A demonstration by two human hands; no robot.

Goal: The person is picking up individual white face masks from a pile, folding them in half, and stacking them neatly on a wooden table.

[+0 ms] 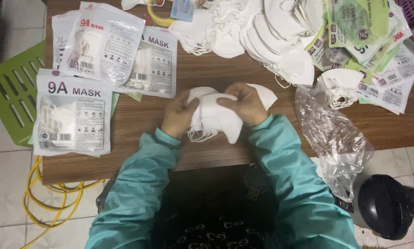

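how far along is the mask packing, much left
Done: three sealed mask packets lie at the table's left. In hand: the left hand and right hand grip a small stack of white masks at the table edge. Left: a large heap of loose masks and a pile of empty printed bags at top right, so most looks unpacked.

Three flat white mask packets with clear windows are lying at ten o'clock on the table: one nearest the edge (72,113), one above it (103,41), one to its right (154,67). Green-and-white packets (373,50) are fanning out at two o'clock. A crumpled clear plastic bag (336,138) is hanging over the edge at four o'clock.
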